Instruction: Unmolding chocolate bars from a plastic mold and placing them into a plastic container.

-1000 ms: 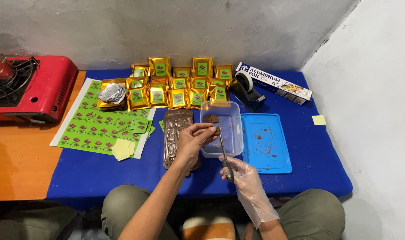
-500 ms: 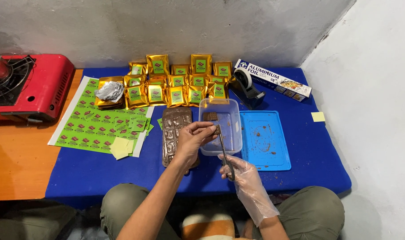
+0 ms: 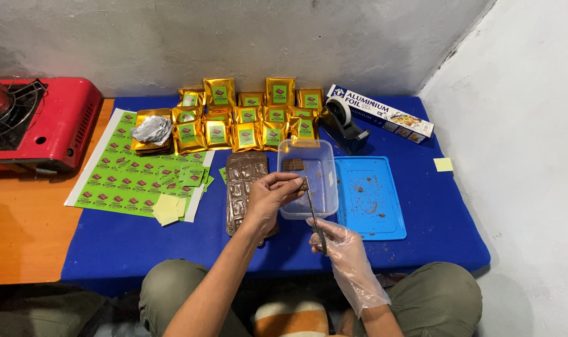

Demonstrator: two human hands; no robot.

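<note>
Your left hand (image 3: 268, 198) is bare and pinched shut on a small brown chocolate piece (image 3: 303, 185), thumb and fingertips closed on it just over the near-left edge of the clear plastic container (image 3: 324, 201). Your right hand (image 3: 341, 244), in a thin clear glove, is wrapped around the handles of a pair of scissors (image 3: 315, 215), and the blades run up and meet that piece right at your left fingertips. Whether the blades are parted or closed, I can't tell from here.

Inside the container, another brown piece (image 3: 292, 165) lies near the far wall. Just left of it, under your left wrist, sits the brown chocolate mould (image 3: 243, 181), flat on the blue table mat (image 3: 433, 218). To the right, touching the container's side, lies the blue lid (image 3: 377, 200), speckled with brown crumbs.

Further out, rows of gold pouches (image 3: 246, 118) with green labels stand along the back, and a sheet of green stickers (image 3: 128, 181) lies to the left. A tape dispenser (image 3: 345, 123) and a foil box (image 3: 383, 112) sit at the back right, a red stove (image 3: 40, 122) far left.
</note>
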